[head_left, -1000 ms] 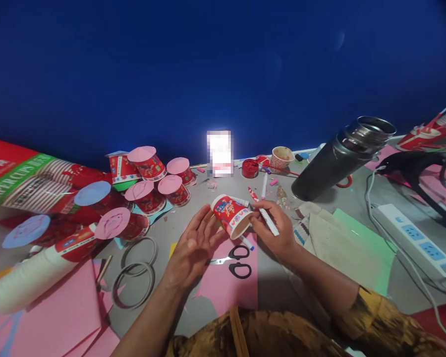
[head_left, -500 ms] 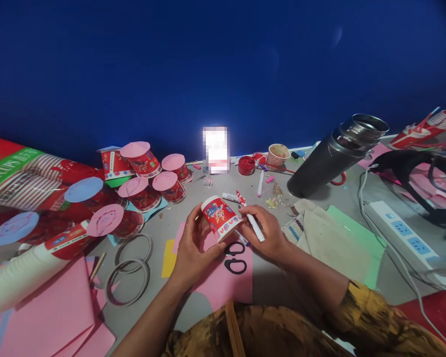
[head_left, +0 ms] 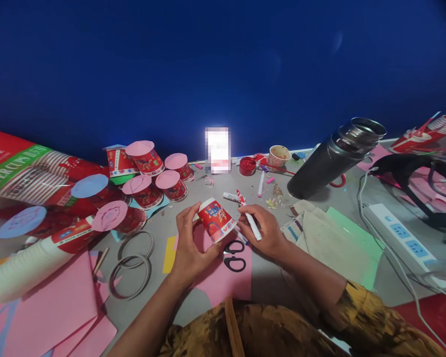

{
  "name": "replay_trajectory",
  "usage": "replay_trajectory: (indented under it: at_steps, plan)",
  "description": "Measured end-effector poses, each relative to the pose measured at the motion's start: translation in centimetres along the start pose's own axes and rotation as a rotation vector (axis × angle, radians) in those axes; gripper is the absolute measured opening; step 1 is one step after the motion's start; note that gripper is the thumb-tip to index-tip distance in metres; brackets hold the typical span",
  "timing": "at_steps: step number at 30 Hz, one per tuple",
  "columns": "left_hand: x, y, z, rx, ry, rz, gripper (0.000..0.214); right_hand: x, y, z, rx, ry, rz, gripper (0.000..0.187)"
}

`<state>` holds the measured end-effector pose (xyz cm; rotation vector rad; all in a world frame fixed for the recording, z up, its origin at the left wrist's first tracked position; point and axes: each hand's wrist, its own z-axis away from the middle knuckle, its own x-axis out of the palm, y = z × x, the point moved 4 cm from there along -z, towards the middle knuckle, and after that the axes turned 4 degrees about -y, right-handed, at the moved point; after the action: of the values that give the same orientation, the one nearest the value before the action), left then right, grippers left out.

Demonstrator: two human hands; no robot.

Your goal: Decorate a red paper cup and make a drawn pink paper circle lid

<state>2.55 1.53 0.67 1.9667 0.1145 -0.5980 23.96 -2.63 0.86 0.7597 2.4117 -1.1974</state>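
A red printed paper cup point(head_left: 216, 219) is tilted on its side, gripped between the thumb and fingers of my left hand point(head_left: 193, 243). My right hand point(head_left: 265, 228) holds a white marker point(head_left: 251, 225) with a red end pointing away from me. The right fingertips are close to the cup's wide rim; whether they touch it I cannot tell. Below the cup, black-handled scissors point(head_left: 235, 264) lie on pink paper point(head_left: 226, 285), their blades partly covered. Another marker point(head_left: 231, 197) lies just beyond the cup.
Several red cups with pink paper discs point(head_left: 139, 148) stand at left, near packaged paper cups point(head_left: 18, 163) and two tape rings point(head_left: 129, 277). A black flask point(head_left: 327, 161), a cloth point(head_left: 327, 238) and a power strip point(head_left: 405, 238) are at right. A bright phone-like screen point(head_left: 218, 148) stands at the back.
The cup has turned in my left hand, so a different part of its print faces me, and it sits slightly further left. My right hand keeps the marker, almost unmoved.
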Motion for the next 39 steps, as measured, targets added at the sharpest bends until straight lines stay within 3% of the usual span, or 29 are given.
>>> replay_trajectory:
  at_steps: [10,20,28,39]
  plan:
    - [-0.1,0.4,0.0,-0.015,-0.008,-0.090,0.088,0.3,-0.2,0.0,-0.020,-0.035,0.008,0.027]
    - [0.6,-0.3,-0.2,-0.183,-0.100,0.342,0.079,-0.2,-1.3,-0.2,-0.076,-0.051,-0.020,0.026]
    - [1.1,-1.1,-0.5,-0.309,-0.132,0.718,0.087,-0.3,-1.8,-0.3,-0.105,-0.016,-0.042,0.025]
    - [1.5,-1.8,-0.3,-0.329,-0.191,0.655,0.092,-0.3,-1.9,-0.2,-0.095,-0.015,-0.062,0.026]
